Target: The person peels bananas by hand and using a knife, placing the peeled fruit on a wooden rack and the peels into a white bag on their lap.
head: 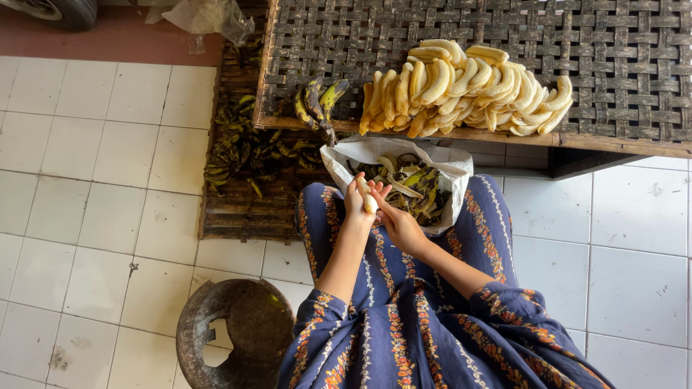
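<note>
Both my hands met over the lap: the left hand (356, 205) wrapped its grip around a peeled banana (367, 199), and the right hand (400, 225) pinched the same fruit from below. Just beyond them sat a white bag (339, 160) of peels (414, 186), its mouth wide. Past that, on the woven tabletop (613, 65), a pile of peeled bananas (468, 86) lay heaped, with an unpeeled bunch (317, 104) at the edge.

White sack (454, 167) open on lap, holding peels; crumpled clear plastic bag (209, 16) top left.
</note>
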